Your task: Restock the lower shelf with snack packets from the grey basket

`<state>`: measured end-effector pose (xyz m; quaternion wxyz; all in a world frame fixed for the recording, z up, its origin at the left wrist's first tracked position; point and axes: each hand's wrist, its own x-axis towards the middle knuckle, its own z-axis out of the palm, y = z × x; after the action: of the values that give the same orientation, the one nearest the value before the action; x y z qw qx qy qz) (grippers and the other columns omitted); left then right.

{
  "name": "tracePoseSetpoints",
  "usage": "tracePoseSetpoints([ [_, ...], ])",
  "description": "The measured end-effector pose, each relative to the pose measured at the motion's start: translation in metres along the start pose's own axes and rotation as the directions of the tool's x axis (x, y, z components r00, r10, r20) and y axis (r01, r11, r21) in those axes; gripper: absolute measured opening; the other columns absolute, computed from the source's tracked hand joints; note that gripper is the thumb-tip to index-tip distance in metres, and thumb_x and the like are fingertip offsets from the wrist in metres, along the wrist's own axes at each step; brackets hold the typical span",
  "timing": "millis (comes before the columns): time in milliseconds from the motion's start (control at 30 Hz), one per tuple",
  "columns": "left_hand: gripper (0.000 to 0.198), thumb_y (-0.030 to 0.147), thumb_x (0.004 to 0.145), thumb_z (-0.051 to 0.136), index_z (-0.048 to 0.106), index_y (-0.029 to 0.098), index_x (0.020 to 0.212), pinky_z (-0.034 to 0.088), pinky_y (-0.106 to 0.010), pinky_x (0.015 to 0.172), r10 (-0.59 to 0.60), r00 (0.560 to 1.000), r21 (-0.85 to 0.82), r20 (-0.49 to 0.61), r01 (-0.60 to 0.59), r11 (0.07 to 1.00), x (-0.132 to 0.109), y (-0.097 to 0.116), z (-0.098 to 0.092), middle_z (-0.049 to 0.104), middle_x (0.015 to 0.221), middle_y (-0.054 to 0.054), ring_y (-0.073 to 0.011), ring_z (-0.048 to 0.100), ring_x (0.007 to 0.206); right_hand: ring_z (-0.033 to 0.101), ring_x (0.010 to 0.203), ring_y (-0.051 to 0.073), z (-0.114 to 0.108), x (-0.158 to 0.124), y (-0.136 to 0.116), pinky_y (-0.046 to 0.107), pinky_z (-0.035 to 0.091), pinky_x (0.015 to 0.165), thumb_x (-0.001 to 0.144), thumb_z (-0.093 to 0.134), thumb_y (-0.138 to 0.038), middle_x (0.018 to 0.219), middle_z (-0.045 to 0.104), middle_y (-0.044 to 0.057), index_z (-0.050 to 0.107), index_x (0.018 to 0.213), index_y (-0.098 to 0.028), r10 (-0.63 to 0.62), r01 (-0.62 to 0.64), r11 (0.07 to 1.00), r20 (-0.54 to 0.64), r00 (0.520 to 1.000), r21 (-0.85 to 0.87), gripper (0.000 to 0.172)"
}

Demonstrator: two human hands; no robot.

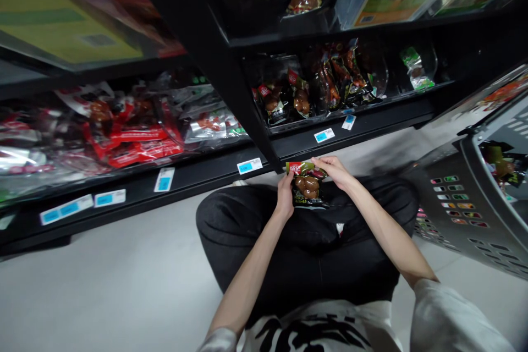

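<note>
The left hand (284,193) and right hand (336,172) pinch a snack packet (307,187) between them, seemingly by left edge and top-right corner, near the shelf's front edge (371,122).

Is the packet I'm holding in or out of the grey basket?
Out: your left hand and right hand hold the snack packet, apart from the basket.

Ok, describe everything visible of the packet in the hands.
The packet is shiny and looks like plastic film, mostly dark, with a red patch at its upper left, green along the top and rounded brown shapes in the middle. The left hand holds its left edge; the right hand touches its upper right corner. It is held over dark trousers; its print is unreadable.
</note>
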<state>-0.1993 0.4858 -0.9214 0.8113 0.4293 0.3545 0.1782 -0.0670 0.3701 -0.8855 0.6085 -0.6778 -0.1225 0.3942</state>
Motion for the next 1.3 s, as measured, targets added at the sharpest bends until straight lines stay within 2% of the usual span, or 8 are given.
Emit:
tracePoseSetpoints([
  [100, 0.044, 0.056, 0.08, 0.072, 0.073, 0.018, 0.102, 0.047, -0.035, 0.096, -0.024, 0.999, -0.019, 0.041, 0.025, 1.0, -0.001, 0.0, 0.001, 0.076, 0.105, -0.006, -0.0251, 0.066, 0.107, 0.049, 0.056, 0.011, 0.0, 0.003, 0.003, 0.024, 0.038, 0.052, 0.071, 0.074, -0.067, 0.059, 0.057, -0.002, 0.06, 0.061, -0.018, -0.019, 0.02, 1.0, -0.076, 0.997, 0.009, 0.052],
  [233, 0.053, 0.064, 0.082, 0.066, 0.072, 0.018, 0.108, 0.049, -0.038, 0.098, -0.064, 0.985, -0.04, 0.162, 0.071, 0.997, -0.004, 0.002, 0.005, 0.075, 0.109, -0.009, -0.0269, 0.066, 0.112, 0.048, 0.055, 0.011, -0.003, 0.007, 0.008, 0.024, 0.036, 0.053, 0.067, 0.078, -0.065, 0.057, 0.056, -0.002, 0.058, 0.058, -0.018, -0.024, 0.034, 0.998, -0.183, 0.983, 0.052, 0.052],
  [367, 0.048, 0.043, 0.073, 0.083, 0.069, 0.021, 0.113, 0.047, -0.037, 0.103, 0.011, 0.959, 0.07, 0.284, -0.032, 0.997, -0.011, 0.006, 0.006, 0.072, 0.119, -0.007, -0.0257, 0.064, 0.116, 0.045, 0.051, 0.01, -0.005, 0.009, 0.009, 0.025, 0.034, 0.051, 0.064, 0.08, -0.065, 0.055, 0.054, -0.003, 0.058, 0.059, -0.018, 0.024, 0.0, 0.994, -0.221, 0.975, 0.105, 0.052],
  [533, 0.081, 0.022, 0.052, 0.096, 0.062, 0.021, 0.125, 0.04, -0.045, 0.112, 0.06, 0.923, 0.277, 0.38, -0.176, 0.945, -0.015, 0.009, 0.003, 0.067, 0.129, -0.01, -0.0318, 0.059, 0.124, 0.049, 0.055, 0.011, -0.009, 0.01, 0.001, 0.026, 0.038, 0.056, 0.063, 0.081, -0.065, 0.058, 0.057, -0.002, 0.059, 0.06, -0.019, -0.024, 0.061, 0.99, -0.273, 0.962, 0.13, 0.051],
  [633, 0.094, 0.021, 0.046, 0.097, 0.058, 0.02, 0.131, 0.037, -0.047, 0.114, 0.084, 0.907, 0.335, 0.413, -0.237, 0.912, -0.015, 0.011, 0.003, 0.064, 0.133, -0.013, -0.0343, 0.056, 0.127, 0.05, 0.055, 0.012, -0.013, 0.009, -0.005, 0.026, 0.04, 0.057, 0.061, 0.084, -0.061, 0.06, 0.06, -0.002, 0.059, 0.062, -0.019, 0.016, 0.045, 0.976, -0.274, 0.962, 0.212, 0.049],
  [833, 0.094, 0.021, 0.045, 0.098, 0.06, 0.02, 0.131, 0.04, -0.05, 0.112, 0.086, 0.888, 0.28, 0.452, -0.233, 0.931, -0.018, 0.015, 0.007, 0.065, 0.13, -0.013, -0.0369, 0.058, 0.125, 0.054, 0.057, 0.014, -0.019, 0.01, -0.009, 0.027, 0.042, 0.058, 0.061, 0.085, -0.058, 0.064, 0.064, 0.0, 0.061, 0.065, -0.02, 0.067, 0.0, 0.962, -0.239, 0.969, 0.273, 0.046],
  [1000, 0.102, 0.022, 0.044, 0.099, 0.057, 0.021, 0.136, 0.038, -0.049, 0.115, 0.118, 0.862, 0.253, 0.492, -0.272, 0.929, -0.019, 0.018, 0.007, 0.062, 0.136, -0.014, -0.038, 0.054, 0.13, 0.054, 0.056, 0.013, -0.022, 0.008, -0.014, 0.027, 0.041, 0.057, 0.059, 0.088, -0.056, 0.063, 0.065, -0.001, 0.063, 0.065, -0.019, 0.08, -0.003, 0.953, -0.244, 0.966, 0.302, 0.045],
  [1300, 0.115, 0.035, 0.048, 0.098, 0.042, 0.019, 0.147, 0.034, -0.054, 0.118, 0.133, 0.835, 0.376, 0.534, -0.375, 0.848, -0.012, 0.008, -0.002, 0.053, 0.147, -0.018, -0.0377, 0.05, 0.136, 0.054, 0.055, 0.012, -0.02, 0.004, -0.018, 0.026, 0.041, 0.056, 0.059, 0.089, -0.053, 0.061, 0.066, -0.003, 0.063, 0.062, -0.02, 0.077, 0.005, 0.951, -0.251, 0.965, 0.31, 0.043],
])
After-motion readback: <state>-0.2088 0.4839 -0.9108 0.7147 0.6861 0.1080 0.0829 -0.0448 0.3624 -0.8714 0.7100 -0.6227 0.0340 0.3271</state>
